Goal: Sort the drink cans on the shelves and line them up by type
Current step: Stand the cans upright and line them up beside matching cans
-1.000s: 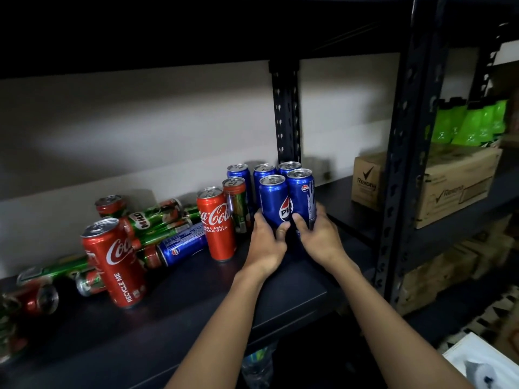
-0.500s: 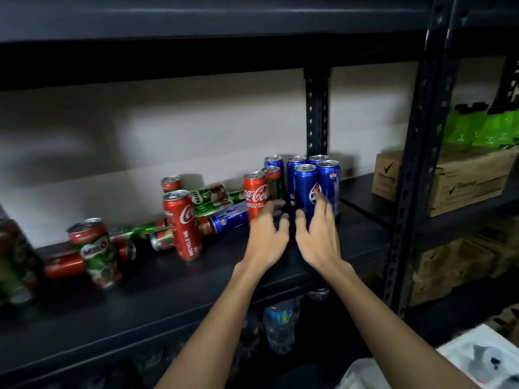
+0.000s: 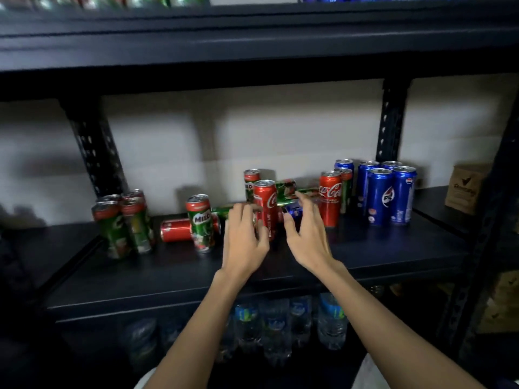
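Both hands have left the blue Pepsi cluster and shifted left toward the mixed pile. An upright Coca-Cola can stands between them, just beyond the fingertips, nearer the left hand; the right hand hovers, fingers loosely spread, seemingly empty.
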